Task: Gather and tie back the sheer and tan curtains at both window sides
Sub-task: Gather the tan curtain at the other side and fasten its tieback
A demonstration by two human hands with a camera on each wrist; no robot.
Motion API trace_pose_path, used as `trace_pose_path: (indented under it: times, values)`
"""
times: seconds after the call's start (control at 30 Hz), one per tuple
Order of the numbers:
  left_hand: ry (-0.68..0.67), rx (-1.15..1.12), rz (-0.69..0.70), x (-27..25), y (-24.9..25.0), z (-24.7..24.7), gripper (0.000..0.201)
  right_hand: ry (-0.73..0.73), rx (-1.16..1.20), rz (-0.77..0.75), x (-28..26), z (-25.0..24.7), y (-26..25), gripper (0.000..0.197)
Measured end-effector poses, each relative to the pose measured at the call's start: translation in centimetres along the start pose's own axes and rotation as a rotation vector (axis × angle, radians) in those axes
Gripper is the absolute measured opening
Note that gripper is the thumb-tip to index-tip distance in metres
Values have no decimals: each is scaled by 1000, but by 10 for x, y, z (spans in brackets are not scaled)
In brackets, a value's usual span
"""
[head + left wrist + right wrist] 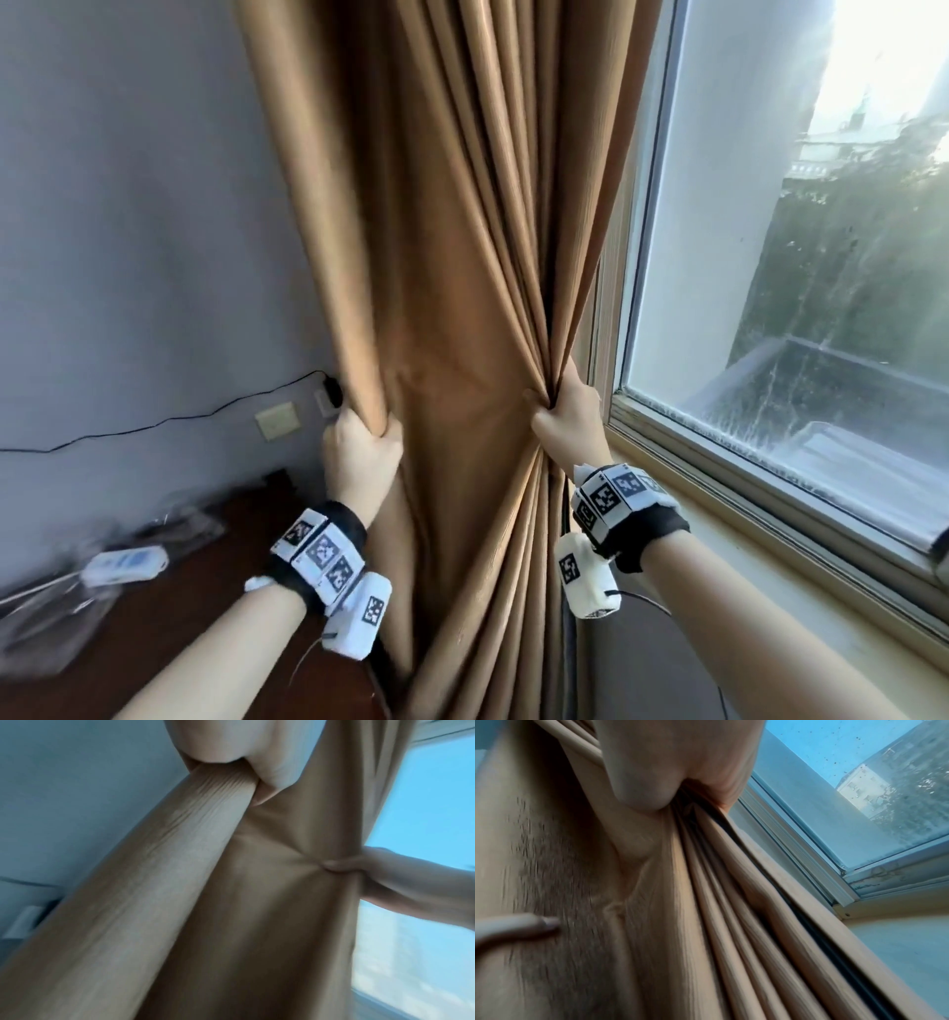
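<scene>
A tan curtain (452, 246) hangs in long folds at the window's left side. My left hand (359, 444) grips its rolled left edge (159, 862), fingers curled round the fabric. My right hand (562, 416) clutches a bunch of pleats (731, 902) at the curtain's right edge, next to the window frame. The cloth between the two hands is stretched flat. In the left wrist view the right hand (380, 874) pinches the fabric from the right. No sheer curtain shows.
The window (801, 216) and its pale sill (770, 545) lie to the right. A grey wall (133, 216) with a socket plate (277, 420) and black cable (154, 424) is at left. Below stands a dark wooden table (169, 627) with a white remote (126, 565) and plastic wrap.
</scene>
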State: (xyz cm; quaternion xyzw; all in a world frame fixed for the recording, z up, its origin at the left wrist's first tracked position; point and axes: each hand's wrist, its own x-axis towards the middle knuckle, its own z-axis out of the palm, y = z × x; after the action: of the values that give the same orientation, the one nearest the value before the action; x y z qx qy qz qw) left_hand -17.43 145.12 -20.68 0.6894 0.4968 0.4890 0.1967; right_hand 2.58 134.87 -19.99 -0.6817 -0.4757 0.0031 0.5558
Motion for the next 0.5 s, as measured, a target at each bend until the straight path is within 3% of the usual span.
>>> trace_pose_path:
  times: [0.1,0.2,0.33,0.5]
  values:
    - [-96,54,281,-47,31,5,33,-2,-2,-1,-1,0,0,44]
    - [-258,152,414,-67,50,24,52,-9,-11,-3,-3,-4,0,44]
    - [-407,214,429,-71,66,49,45,-1,24,11,-7,-6,-4,38]
    - [-549,173,362,-88,73,69,58,-45,90,146,-3,-8,-9,38]
